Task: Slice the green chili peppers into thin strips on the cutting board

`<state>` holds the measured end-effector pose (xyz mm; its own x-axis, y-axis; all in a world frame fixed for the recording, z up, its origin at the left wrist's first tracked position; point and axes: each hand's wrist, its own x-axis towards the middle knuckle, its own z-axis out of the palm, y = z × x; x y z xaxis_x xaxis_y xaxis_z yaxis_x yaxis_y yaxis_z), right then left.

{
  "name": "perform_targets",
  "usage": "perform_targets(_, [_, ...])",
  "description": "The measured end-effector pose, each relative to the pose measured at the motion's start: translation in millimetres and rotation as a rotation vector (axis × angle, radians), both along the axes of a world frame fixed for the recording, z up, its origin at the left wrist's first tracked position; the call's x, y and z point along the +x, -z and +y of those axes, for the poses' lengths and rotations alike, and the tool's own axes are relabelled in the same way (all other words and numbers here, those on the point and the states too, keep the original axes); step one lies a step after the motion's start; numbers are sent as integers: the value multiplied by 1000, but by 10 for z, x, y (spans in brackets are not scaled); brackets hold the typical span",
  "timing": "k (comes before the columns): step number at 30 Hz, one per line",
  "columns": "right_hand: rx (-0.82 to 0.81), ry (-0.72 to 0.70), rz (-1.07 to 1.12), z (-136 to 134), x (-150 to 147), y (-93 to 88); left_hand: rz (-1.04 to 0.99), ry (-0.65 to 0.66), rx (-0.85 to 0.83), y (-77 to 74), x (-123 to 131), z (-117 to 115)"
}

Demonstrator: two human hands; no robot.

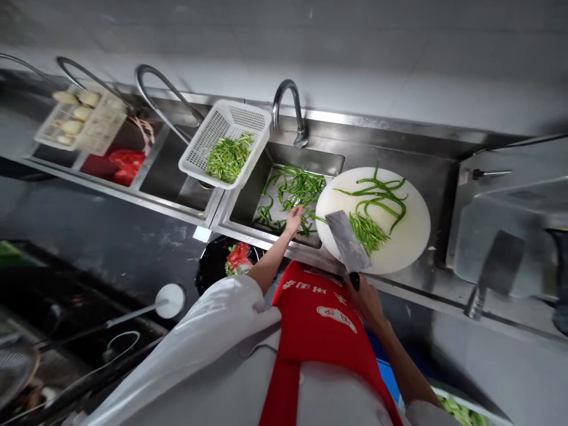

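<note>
The scene is lit evenly from overhead, so that the white cutting board (pixel 412 236) and the tiled wall (pixel 399 71) are rendered brightest, while soft glare is spread across the steel sink (pixel 248 198) and the cleaver (pixel 348 239). The lower left is left dim and smeared. Straight edges are bent strongly by wide-angle distortion, and fine detail is softened towards the corners.

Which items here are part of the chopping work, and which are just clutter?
In use: left hand at long greens in sink; right hand gripping cleaver; cutting board; basket of cut greens.
Lying about: second cleaver; basket of pale vegetables; red item.
</note>
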<state>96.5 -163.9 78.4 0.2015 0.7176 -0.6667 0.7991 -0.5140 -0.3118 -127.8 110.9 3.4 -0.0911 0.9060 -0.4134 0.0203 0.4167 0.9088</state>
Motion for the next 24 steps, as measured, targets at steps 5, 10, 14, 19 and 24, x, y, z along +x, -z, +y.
perform_targets(5, [16, 1, -91, -4, -190, -79, -172, 243, -116, 113, 69, 83])
perform_targets(10, [-24, 26, -172, 70, -275, -126, -323, 328, -154, 207, -114, 58])
perform_targets(14, [17, 42, -235, 120, -428, -154, -364, 353, -109, 172, -284, -120])
perform_targets(19, [-90, 35, -248, 277, -642, -111, -314, 280, -52, 195, -255, -331])
perform_targets(24, [-99, 26, -233, 286, -609, -92, -278, 291, -25, 177, -181, -448])
